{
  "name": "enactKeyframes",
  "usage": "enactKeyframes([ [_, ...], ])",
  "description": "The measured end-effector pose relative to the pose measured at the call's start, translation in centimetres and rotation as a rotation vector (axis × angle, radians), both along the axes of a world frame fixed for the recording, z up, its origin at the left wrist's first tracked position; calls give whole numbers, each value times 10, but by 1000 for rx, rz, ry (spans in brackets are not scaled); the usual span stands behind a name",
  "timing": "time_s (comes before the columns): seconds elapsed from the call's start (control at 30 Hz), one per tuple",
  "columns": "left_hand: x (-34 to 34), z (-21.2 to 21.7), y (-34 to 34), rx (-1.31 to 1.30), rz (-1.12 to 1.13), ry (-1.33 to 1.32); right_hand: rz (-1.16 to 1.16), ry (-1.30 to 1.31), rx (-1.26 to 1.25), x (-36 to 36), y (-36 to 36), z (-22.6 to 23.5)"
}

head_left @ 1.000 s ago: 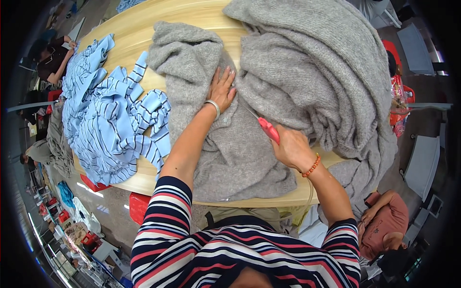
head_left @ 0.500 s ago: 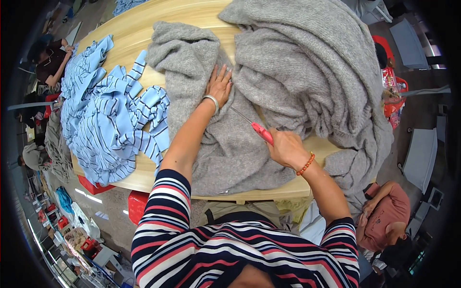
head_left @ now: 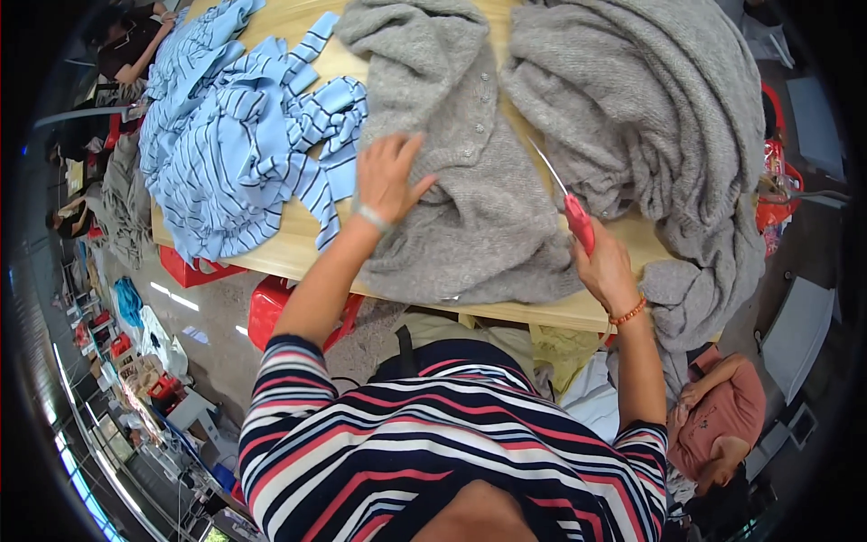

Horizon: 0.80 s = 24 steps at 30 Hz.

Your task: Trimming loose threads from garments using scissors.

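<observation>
Scissors (head_left: 567, 200) with red handles sit in the right hand (head_left: 607, 267), whose grip is closed round them, blades pointing away into the gap between two folds of a grey knitted garment (head_left: 479, 208). The left hand (head_left: 390, 172) lies flat and spread on the knit, pressing it to the desk (head_left: 298, 257) (pale wood). Striped blue fabric pieces (head_left: 237, 135) are heaped to the left, beside the garment.

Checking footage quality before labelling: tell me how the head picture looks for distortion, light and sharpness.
Head view: strong fisheye, the wooden table edge bows and a black rim rings the frame; light is even and soft, no glare; left hand, grey knit and red-handled scissors in the right hand look sharp; the margins smear.
</observation>
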<state>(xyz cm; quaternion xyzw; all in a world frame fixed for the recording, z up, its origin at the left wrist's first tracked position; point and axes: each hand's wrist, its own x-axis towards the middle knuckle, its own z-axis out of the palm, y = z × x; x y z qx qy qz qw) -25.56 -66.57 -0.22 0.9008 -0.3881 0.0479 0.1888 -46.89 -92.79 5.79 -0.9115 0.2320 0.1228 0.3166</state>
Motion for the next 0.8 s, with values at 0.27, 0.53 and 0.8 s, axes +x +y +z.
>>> enactKeyframes([
  [0.27,-38,-77,120,62,311,433,21,47,0,-17,30,16],
  [0.53,-66,-66,128,274,67,420,-8,-138,-85,-18,53,18],
  [0.8,-83,160,41,-35,-425,639,-179,-283,-62,-38,46,27],
])
